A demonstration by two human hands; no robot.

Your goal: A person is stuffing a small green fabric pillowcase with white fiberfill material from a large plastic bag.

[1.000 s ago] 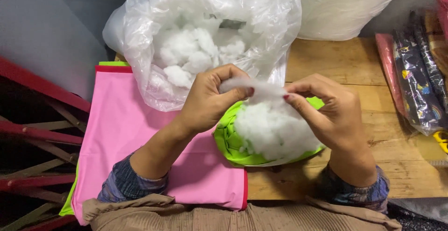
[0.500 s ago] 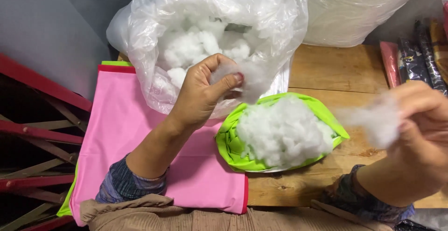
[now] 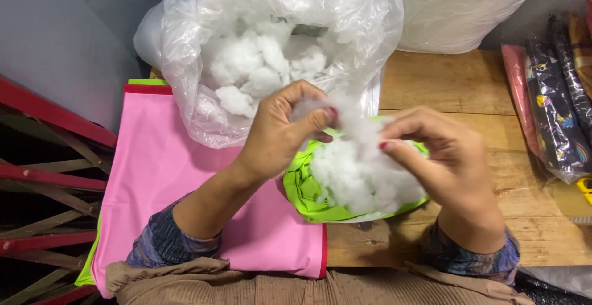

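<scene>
A tuft of white polyester stuffing point(image 3: 345, 117) is stretched between the two hands, just above the open mouth of a lime-green fabric cover point(image 3: 308, 191) that is already heaped with more white stuffing point(image 3: 364, 175). The left hand point(image 3: 280, 132) pinches one end of the tuft between thumb and fingertips, its grip closed on the fibre. The right hand point(image 3: 447, 157) pinches the other end with thumb and forefinger, the remaining fingers curled loosely behind; it too is clamped on the tuft. The tuft's lower fibres merge with the heap beneath, so where one ends and the other begins cannot be told.

The green cover rests partly on a wooden tabletop point(image 3: 456, 83) and partly on a stack of pink fabric point(image 3: 160, 175), which has a red layer and a lime-green layer showing at its edges. Behind the hands stands a large clear plastic bag point(image 3: 259, 9), open at the top and filled with loose clumps of the same white filling. Another pale, bulging bag point(image 3: 468, 3) sits behind it to the right. At the right edge of the table lie dark patterned fabric pieces wrapped in clear plastic point(image 3: 555, 114). Red-painted wooden bars point(image 3: 49, 120) cross the dark space at the left.
</scene>
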